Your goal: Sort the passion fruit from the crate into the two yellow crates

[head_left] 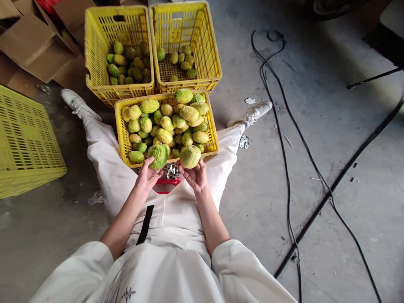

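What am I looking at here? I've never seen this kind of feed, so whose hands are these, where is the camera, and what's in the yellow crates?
There is one picture, taken by a camera on a person's head, looking down over their chest and legs. No machine is involved: the person sits on a concrete floor and works bare-handed. The left hand holds a greener fruit; the right hand holds a paler, yellowish fruit. Between the legs stands a full crate of the same green-yellow fruit. Behind it stand a partly filled left crate and a right crate with only a few. An upturned crate lies at the left, with flattened cardboard beyond and black cables on the right.
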Motion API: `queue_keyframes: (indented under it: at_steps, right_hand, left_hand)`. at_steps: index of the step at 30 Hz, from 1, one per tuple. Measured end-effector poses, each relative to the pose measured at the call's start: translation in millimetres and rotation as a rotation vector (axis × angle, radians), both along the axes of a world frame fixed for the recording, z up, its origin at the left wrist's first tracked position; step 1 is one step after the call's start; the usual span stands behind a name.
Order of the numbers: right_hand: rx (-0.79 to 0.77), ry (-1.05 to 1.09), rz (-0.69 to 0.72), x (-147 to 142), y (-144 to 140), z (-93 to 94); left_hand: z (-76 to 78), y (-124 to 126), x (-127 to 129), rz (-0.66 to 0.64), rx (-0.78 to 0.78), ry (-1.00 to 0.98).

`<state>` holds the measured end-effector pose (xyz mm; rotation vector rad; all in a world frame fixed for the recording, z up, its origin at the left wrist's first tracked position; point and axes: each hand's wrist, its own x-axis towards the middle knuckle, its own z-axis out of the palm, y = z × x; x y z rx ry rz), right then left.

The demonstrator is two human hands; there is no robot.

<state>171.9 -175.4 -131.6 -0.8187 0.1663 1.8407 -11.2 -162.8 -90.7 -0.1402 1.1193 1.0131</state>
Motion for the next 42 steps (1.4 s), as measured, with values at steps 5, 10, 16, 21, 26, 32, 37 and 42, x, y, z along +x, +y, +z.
queue_keyframes:
  at_steps: [5,10,16,21,26,32,37,42]
  right_hand:
    - [0.04,0.009,-0.019,-1,4,7.2]
    - [0.015,0.014,-0.035,-1,5,9.2]
    - [0.003,0.013,-0.025,-2,5,10.7]
    - [-0.006,0.003,-0.023,-3,5,12.2]
    - [-0.016,-0.015,-0.042,-4,4,11.6]
    - [-0.009,0.03,-0.034,-5,5,15.0]
    - [-0.069,0.039,-0.068,-4,6,14.1]
    - [-0.122,0.013,-0.133,-4,6,12.1]
  left_hand:
    - [2.7,1,1,-0.035,-0.041,-0.02]
    - [-2.8,0,1,-0.021,-0.017,0.019]
    - [-7.6,-2,2,0.001,0.03,0.053]
    - [-6.0,0,4,0.028,0.004,0.095]
    - [-5.2,0,6,0.028,-0.004,0.143]
    - [-7.0,0,8,0.023,-0.011,0.182]
    - [-6.1,-1,6,0.031,-0.044,0.138]
    - [-3.0,0,7,0.047,-0.028,0.123]
